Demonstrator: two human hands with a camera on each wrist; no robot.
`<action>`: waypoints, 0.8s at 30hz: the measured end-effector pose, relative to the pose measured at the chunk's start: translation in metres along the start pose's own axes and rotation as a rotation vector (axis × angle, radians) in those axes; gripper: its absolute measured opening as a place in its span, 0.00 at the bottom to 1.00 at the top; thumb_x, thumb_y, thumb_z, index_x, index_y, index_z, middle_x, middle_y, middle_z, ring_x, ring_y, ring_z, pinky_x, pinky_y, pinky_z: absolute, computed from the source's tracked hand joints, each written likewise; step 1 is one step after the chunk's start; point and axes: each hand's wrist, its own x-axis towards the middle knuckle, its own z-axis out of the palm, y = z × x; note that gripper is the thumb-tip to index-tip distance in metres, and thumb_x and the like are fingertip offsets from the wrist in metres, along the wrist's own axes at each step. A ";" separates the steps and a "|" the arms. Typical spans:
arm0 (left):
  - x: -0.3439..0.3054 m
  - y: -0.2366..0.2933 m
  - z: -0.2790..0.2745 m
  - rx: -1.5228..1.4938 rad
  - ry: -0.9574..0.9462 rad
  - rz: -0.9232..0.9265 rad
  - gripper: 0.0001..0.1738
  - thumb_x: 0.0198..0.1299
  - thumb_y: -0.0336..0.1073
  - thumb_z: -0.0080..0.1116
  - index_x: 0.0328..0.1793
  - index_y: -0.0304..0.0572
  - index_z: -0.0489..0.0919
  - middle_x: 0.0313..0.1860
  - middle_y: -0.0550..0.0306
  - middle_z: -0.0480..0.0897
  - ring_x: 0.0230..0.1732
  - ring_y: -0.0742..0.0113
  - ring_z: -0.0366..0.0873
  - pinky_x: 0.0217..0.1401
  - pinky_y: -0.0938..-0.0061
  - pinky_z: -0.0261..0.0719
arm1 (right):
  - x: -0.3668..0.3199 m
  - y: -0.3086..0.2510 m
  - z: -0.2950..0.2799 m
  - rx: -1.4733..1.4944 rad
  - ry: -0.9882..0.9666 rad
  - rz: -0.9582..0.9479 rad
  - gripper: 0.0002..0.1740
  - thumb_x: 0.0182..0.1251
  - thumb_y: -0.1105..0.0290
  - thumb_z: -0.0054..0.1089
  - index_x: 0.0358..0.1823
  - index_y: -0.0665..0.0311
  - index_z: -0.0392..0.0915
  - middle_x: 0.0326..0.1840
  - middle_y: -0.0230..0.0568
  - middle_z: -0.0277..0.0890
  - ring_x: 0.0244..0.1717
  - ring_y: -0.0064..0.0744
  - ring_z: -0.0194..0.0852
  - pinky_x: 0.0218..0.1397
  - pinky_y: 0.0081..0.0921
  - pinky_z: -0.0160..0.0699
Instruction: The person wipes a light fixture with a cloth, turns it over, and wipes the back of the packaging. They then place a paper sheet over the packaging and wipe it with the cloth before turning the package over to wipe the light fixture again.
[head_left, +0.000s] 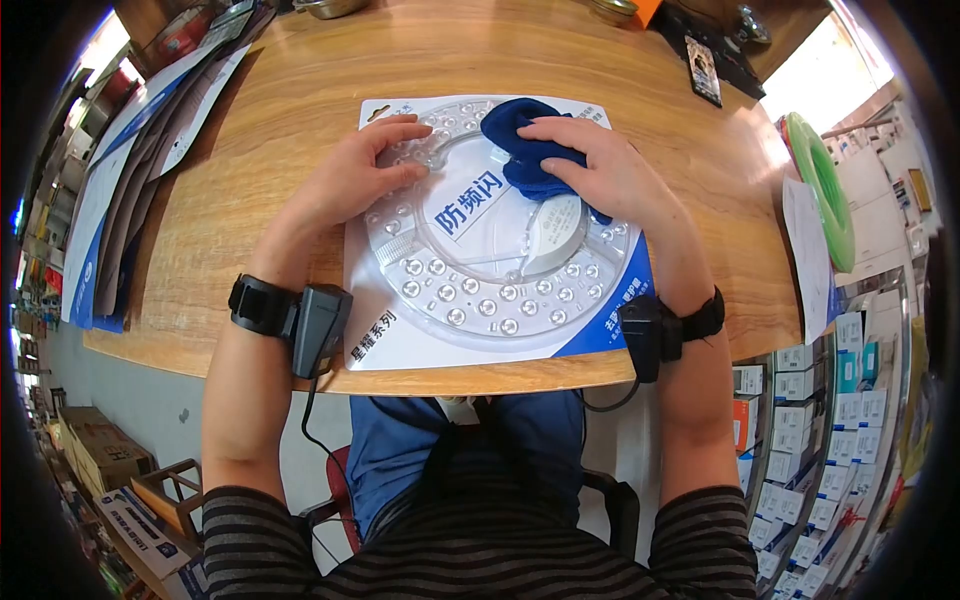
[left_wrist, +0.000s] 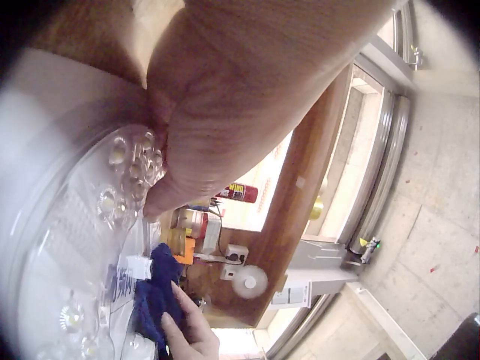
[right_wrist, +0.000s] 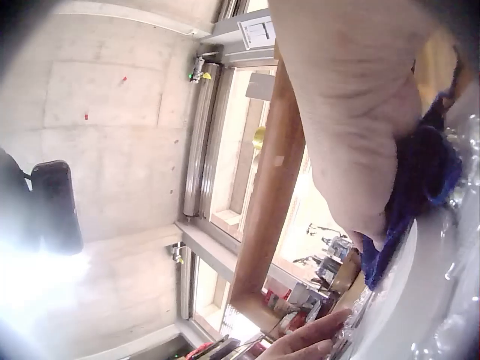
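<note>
A round light panel with several clear lenses [head_left: 447, 293] lies in its clear plastic and printed card packaging [head_left: 420, 345] on the wooden table. My left hand [head_left: 362, 168] rests at the panel's upper left, thumb and fingers spread apart over the plastic. On the upper right of the package lies a bunched dark blue cloth [head_left: 527, 160]. My right hand [head_left: 612, 170] presses on this cloth, with the visible fingers and thumb fairly straight over it. In the right wrist view the cloth [right_wrist: 420, 176] sits under the palm. A white oval part [head_left: 556, 232] shows just below it.
Stacked cardboard packages [head_left: 125, 170] lean along the table's left side. A phone [head_left: 703, 70] lies at the back right. A green ring [head_left: 818, 190] and a white sheet [head_left: 803, 235] are at the right edge. Shelves of small boxes [head_left: 810, 440] stand lower right.
</note>
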 end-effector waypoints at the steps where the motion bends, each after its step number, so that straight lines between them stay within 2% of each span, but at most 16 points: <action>1: 0.001 -0.002 0.000 -0.006 0.002 0.015 0.25 0.55 0.35 0.61 0.62 0.46 0.74 0.69 0.51 0.66 0.64 0.58 0.67 0.66 0.70 0.64 | 0.000 0.002 0.000 0.078 0.013 0.020 0.21 0.61 0.73 0.56 0.58 0.60 0.73 0.61 0.44 0.71 0.62 0.41 0.66 0.65 0.31 0.64; 3: 0.001 -0.004 0.001 -0.012 0.001 0.032 0.25 0.55 0.35 0.61 0.62 0.46 0.74 0.69 0.51 0.65 0.65 0.58 0.67 0.66 0.70 0.64 | 0.001 0.008 0.003 0.156 0.029 0.043 0.21 0.61 0.72 0.56 0.58 0.60 0.73 0.61 0.44 0.70 0.62 0.42 0.66 0.65 0.31 0.64; 5: 0.001 -0.003 0.000 -0.059 -0.010 0.011 0.25 0.56 0.35 0.61 0.62 0.46 0.74 0.69 0.50 0.65 0.65 0.58 0.67 0.66 0.69 0.64 | 0.002 0.019 0.009 -0.111 0.280 -0.012 0.21 0.59 0.68 0.58 0.55 0.61 0.74 0.55 0.47 0.75 0.57 0.46 0.70 0.61 0.33 0.68; 8: 0.000 0.004 -0.002 0.001 -0.040 -0.030 0.25 0.58 0.32 0.58 0.64 0.47 0.73 0.71 0.51 0.62 0.68 0.60 0.63 0.69 0.70 0.63 | 0.002 0.024 0.009 -0.237 0.397 0.090 0.21 0.59 0.66 0.59 0.55 0.60 0.75 0.54 0.47 0.75 0.56 0.47 0.71 0.60 0.35 0.69; 12: 0.000 0.006 -0.003 0.017 -0.041 -0.040 0.25 0.58 0.32 0.58 0.64 0.47 0.72 0.71 0.51 0.62 0.68 0.59 0.63 0.70 0.70 0.62 | 0.001 0.010 0.003 -0.178 0.298 0.132 0.22 0.57 0.66 0.61 0.54 0.60 0.75 0.53 0.47 0.76 0.56 0.47 0.71 0.60 0.35 0.69; 14: 0.000 0.006 -0.003 0.039 -0.047 -0.036 0.25 0.58 0.33 0.59 0.64 0.48 0.73 0.72 0.51 0.61 0.69 0.58 0.63 0.70 0.69 0.62 | 0.000 0.007 0.000 -0.033 0.080 -0.043 0.22 0.57 0.69 0.62 0.55 0.61 0.75 0.54 0.45 0.75 0.56 0.39 0.72 0.60 0.29 0.69; 15: 0.000 0.006 -0.003 0.039 -0.047 -0.036 0.25 0.58 0.33 0.59 0.64 0.48 0.73 0.72 0.51 0.61 0.69 0.58 0.63 0.70 0.69 0.62 | -0.002 -0.007 -0.004 0.079 0.020 0.019 0.20 0.57 0.70 0.62 0.53 0.61 0.77 0.52 0.43 0.77 0.54 0.37 0.73 0.59 0.28 0.69; 16: 0.000 0.006 -0.003 0.029 -0.046 -0.041 0.25 0.58 0.33 0.59 0.64 0.48 0.73 0.72 0.51 0.61 0.69 0.58 0.62 0.70 0.69 0.61 | -0.002 -0.006 -0.003 0.079 0.020 0.019 0.20 0.57 0.70 0.62 0.53 0.61 0.77 0.52 0.43 0.77 0.54 0.37 0.73 0.59 0.28 0.69; 18: 0.000 0.005 -0.002 0.019 -0.046 -0.045 0.25 0.58 0.34 0.59 0.64 0.48 0.73 0.72 0.51 0.61 0.69 0.58 0.62 0.70 0.69 0.61 | -0.002 -0.004 -0.001 0.076 0.017 -0.098 0.20 0.58 0.71 0.61 0.53 0.60 0.77 0.53 0.42 0.77 0.53 0.36 0.73 0.58 0.28 0.70; 19: 0.000 0.003 0.000 0.019 -0.016 -0.020 0.26 0.56 0.34 0.60 0.63 0.46 0.73 0.70 0.50 0.63 0.66 0.57 0.65 0.68 0.69 0.63 | -0.001 -0.004 -0.001 0.076 0.018 -0.096 0.20 0.58 0.71 0.61 0.53 0.60 0.77 0.53 0.42 0.77 0.53 0.36 0.73 0.58 0.28 0.70; 21: 0.000 0.002 0.001 0.018 0.014 0.005 0.26 0.55 0.35 0.61 0.62 0.45 0.74 0.69 0.49 0.65 0.64 0.57 0.68 0.66 0.70 0.65 | 0.000 -0.005 -0.001 0.101 0.038 0.050 0.18 0.60 0.72 0.60 0.53 0.61 0.76 0.53 0.42 0.77 0.52 0.36 0.74 0.57 0.27 0.71; 22: 0.000 0.002 0.001 0.009 0.008 0.000 0.26 0.55 0.35 0.61 0.62 0.45 0.74 0.69 0.49 0.65 0.65 0.57 0.67 0.66 0.70 0.65 | 0.000 -0.004 0.000 0.101 0.038 0.050 0.18 0.60 0.72 0.60 0.53 0.61 0.76 0.53 0.42 0.77 0.52 0.36 0.74 0.57 0.27 0.71; 24: 0.000 0.000 -0.001 -0.001 0.006 -0.007 0.26 0.55 0.35 0.61 0.62 0.45 0.74 0.69 0.48 0.65 0.65 0.57 0.67 0.67 0.70 0.64 | 0.000 0.000 0.003 -0.013 0.175 0.048 0.18 0.61 0.72 0.59 0.53 0.61 0.76 0.52 0.42 0.77 0.51 0.36 0.74 0.55 0.26 0.71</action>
